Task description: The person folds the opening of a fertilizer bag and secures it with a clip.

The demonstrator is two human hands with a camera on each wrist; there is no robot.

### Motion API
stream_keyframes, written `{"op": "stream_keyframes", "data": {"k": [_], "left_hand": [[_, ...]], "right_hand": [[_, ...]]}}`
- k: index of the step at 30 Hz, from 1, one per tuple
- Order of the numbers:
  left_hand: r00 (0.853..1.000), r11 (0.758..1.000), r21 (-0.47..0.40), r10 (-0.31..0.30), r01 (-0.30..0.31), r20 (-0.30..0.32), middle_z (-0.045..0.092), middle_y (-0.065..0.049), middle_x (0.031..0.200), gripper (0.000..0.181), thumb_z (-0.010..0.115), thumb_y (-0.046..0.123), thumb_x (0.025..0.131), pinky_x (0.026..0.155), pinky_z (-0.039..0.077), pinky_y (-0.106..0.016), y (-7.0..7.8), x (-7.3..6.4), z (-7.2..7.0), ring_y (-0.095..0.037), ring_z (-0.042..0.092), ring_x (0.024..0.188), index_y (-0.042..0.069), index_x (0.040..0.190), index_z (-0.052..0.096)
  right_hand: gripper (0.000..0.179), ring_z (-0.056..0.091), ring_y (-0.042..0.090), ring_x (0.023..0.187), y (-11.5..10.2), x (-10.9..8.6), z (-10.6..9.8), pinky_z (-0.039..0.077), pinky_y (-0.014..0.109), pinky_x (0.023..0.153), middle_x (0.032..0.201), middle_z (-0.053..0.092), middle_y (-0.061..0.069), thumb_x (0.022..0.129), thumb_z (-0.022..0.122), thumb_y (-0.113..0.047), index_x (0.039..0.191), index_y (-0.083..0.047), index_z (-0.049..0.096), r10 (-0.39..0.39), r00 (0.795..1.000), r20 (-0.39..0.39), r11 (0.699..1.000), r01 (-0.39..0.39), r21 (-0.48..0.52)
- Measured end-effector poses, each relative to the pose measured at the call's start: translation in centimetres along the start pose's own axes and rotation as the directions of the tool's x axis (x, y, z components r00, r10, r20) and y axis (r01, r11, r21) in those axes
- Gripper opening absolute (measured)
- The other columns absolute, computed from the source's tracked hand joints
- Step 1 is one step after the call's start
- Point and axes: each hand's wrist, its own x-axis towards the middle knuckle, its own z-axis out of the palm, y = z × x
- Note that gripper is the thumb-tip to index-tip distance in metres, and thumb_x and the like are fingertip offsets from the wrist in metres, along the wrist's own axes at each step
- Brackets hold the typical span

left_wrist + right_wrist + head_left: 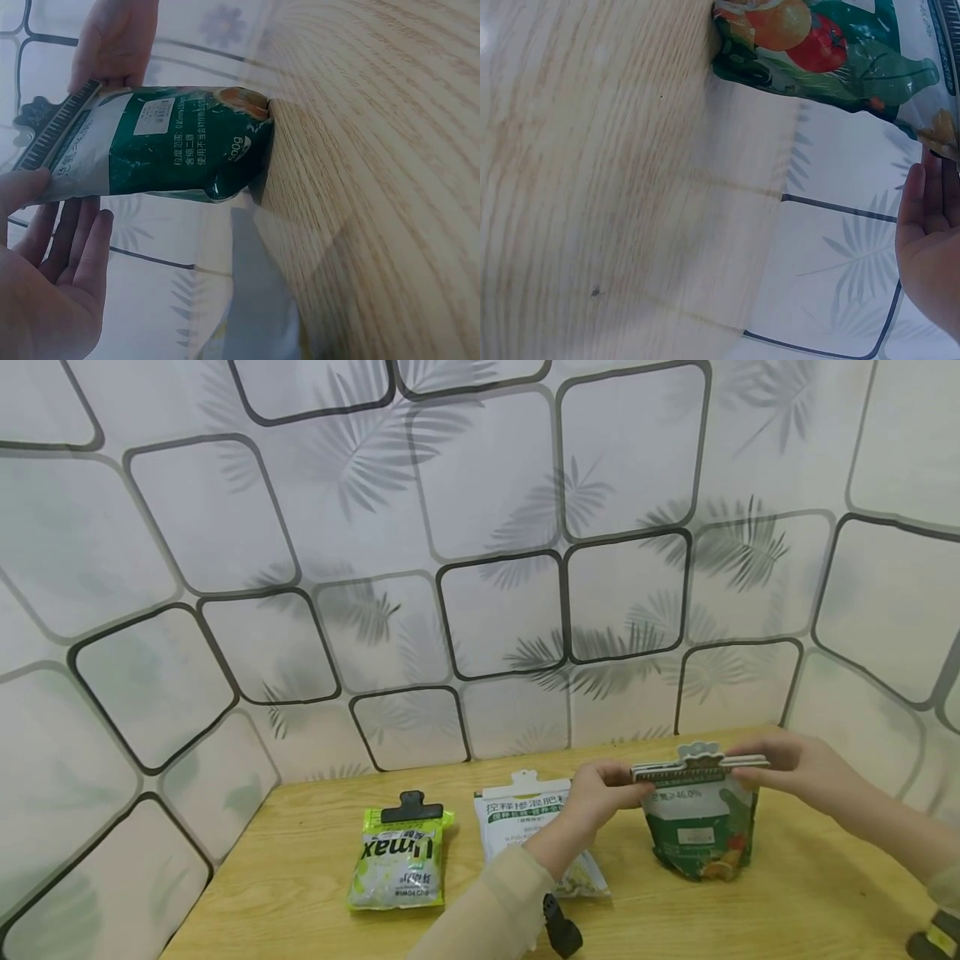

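Note:
A green and white plastic bag (693, 835) with Chinese print stands upright on the wooden table. Along its top edge sits a long, pale grey bag clip (701, 762) with a scalloped handle. My left hand (600, 797) pinches the clip's left end, thumb in front. At the other end, my right hand (795, 767) holds the clip between thumb and fingers. The left wrist view shows the bag's side (187, 142), printed 500g, and its base on the tabletop. Pictures of fruit and a tomato (816, 46) appear on the bag in the right wrist view.
Left of the green bag lies a white bag (517, 827) with a white clip (525, 783), partly hidden by my left arm. Farther left is a yellow-green bag (397, 868) with a black clip (412, 807). A patterned curtain (495, 618) rises behind the table (277, 877).

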Motion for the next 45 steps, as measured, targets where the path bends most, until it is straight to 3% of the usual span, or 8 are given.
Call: {"op": "stream_keyframes", "data": {"k": [5,11,15,20,27,36,41,45], "left_hand": [[1.000,1.000,-0.028,0.012,-0.012,0.004,0.076,0.000,0.091,0.012,0.079,0.008,0.096,0.091,0.067,-0.038,-0.2,0.1,0.0,-0.006,0.073,0.080,-0.004,0.099,0.077],[1.000,0.999,-0.038,0.019,-0.018,0.010,0.079,-0.004,0.095,0.014,0.079,0.009,0.096,0.090,0.067,-0.037,-0.4,0.2,0.0,-0.005,0.073,0.079,-0.003,0.102,0.079],[1.000,0.999,-0.045,0.018,-0.017,0.021,0.080,-0.008,0.099,0.015,0.078,0.008,0.097,0.087,0.067,-0.032,-0.5,0.2,0.0,-0.006,0.073,0.080,-0.004,0.105,0.079],[1.000,1.000,-0.028,-0.010,0.010,0.015,0.080,-0.007,0.101,0.015,0.078,0.010,0.097,0.087,0.066,-0.030,-0.6,0.1,0.0,-0.008,0.074,0.081,-0.003,0.104,0.080],[0.999,0.999,-0.033,-0.009,0.010,0.034,0.080,-0.007,0.103,0.016,0.077,0.010,0.098,0.088,0.066,-0.031,-0.7,-0.1,-0.1,-0.006,0.073,0.082,-0.003,0.107,0.079],[0.995,0.999,-0.048,0.029,-0.025,0.094,0.079,-0.006,0.098,0.019,0.076,0.008,0.097,0.093,0.067,-0.039,-1.4,-0.2,-0.3,-0.003,0.068,0.076,-0.007,0.109,0.077],[0.994,0.999,-0.036,0.028,-0.024,0.110,0.080,-0.008,0.098,0.019,0.076,0.008,0.097,0.091,0.067,-0.038,-1.6,-0.3,-0.3,-0.003,0.068,0.076,-0.006,0.111,0.077],[0.994,1.000,-0.026,0.018,-0.015,0.103,0.080,-0.011,0.102,0.019,0.076,0.008,0.097,0.092,0.067,-0.039,-1.6,-0.4,-0.2,-0.003,0.068,0.077,-0.004,0.111,0.078]], "right_hand": [[0.032,0.057,-0.020,0.097,0.3,-0.3,0.0,0.056,0.017,0.079,0.108,0.061,-0.039,0.101,0.075,-0.020,0.128,-0.003,0.072,0.043,0.999,0.004,0.999,-0.043,-0.032],[0.042,0.052,-0.021,0.094,0.6,-0.7,-0.1,0.059,0.030,0.082,0.122,0.074,0.001,0.102,0.075,-0.025,0.132,0.003,0.067,0.098,0.995,0.013,0.993,-0.097,-0.067],[0.042,0.055,-0.019,0.093,1.0,-0.8,-0.1,0.061,0.032,0.082,0.114,0.077,-0.003,0.102,0.074,-0.026,0.130,0.005,0.068,0.124,0.992,0.013,0.991,-0.123,-0.059],[0.057,0.072,0.031,0.114,1.6,-1.1,0.0,0.062,0.059,0.091,0.127,0.071,0.032,0.103,0.072,-0.027,0.138,0.016,0.058,0.142,0.990,0.016,0.988,-0.141,-0.067],[0.033,0.059,-0.017,0.093,2.3,-1.5,0.5,0.056,0.018,0.079,0.102,0.076,-0.022,0.103,0.072,-0.018,0.125,0.007,0.070,0.094,0.995,0.038,0.996,-0.093,-0.005],[0.030,0.057,-0.016,0.096,2.9,-1.9,1.1,0.058,0.038,0.086,0.111,0.073,-0.018,0.107,0.067,-0.026,0.122,-0.001,0.072,0.147,0.985,0.090,0.989,-0.146,-0.015],[0.051,0.071,0.031,0.115,3.2,-2.0,1.3,0.060,0.061,0.092,0.135,0.065,0.035,0.109,0.063,-0.029,0.137,0.014,0.059,0.178,0.978,0.109,0.984,-0.179,-0.009],[0.069,0.051,0.066,0.130,3.3,-2.0,1.4,0.053,0.074,0.096,0.148,0.045,0.048,0.111,0.059,-0.032,0.148,0.023,0.041,0.203,0.968,0.147,0.979,-0.206,0.001]]}}
